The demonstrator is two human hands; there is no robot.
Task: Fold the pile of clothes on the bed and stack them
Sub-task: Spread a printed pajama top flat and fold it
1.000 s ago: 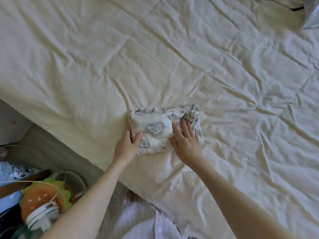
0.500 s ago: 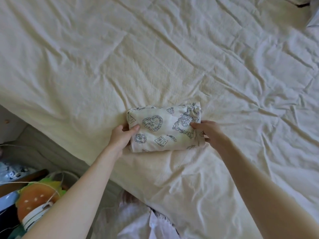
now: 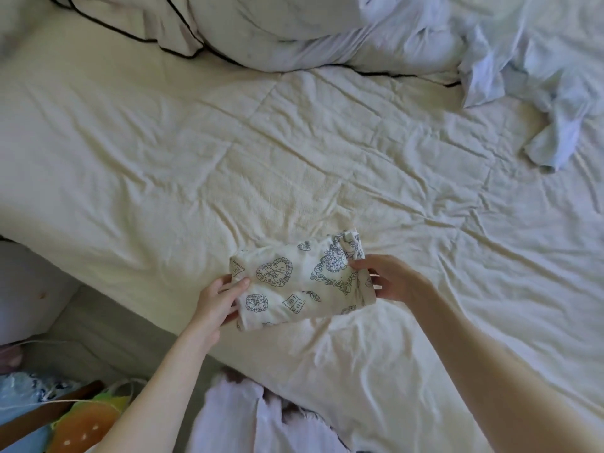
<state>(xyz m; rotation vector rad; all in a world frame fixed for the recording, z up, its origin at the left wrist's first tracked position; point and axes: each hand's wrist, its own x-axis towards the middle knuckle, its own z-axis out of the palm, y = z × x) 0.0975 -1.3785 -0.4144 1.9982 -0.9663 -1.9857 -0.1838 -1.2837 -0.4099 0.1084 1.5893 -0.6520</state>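
Observation:
A folded cream garment [image 3: 300, 282] printed with dark line drawings of hearts and books is held just above the near part of the bed. My left hand [image 3: 217, 300] grips its left end, thumb on top. My right hand [image 3: 390, 277] pinches its right end, thumb on top and fingers underneath. A crumpled pale blue heap of clothes [image 3: 536, 70] lies at the far right of the bed.
The bed [image 3: 228, 152] has a wrinkled cream cover. A pale pillow with dark piping [image 3: 261, 27] lies at the far side. Below the bed's near edge are a white garment [image 3: 258, 420], an orange and green plush toy [image 3: 88, 423] and cords.
Both hands went from pressing the folded garment flat to gripping its ends and lifting it. The view tilted up, bringing the pillow and the blue clothes heap into sight.

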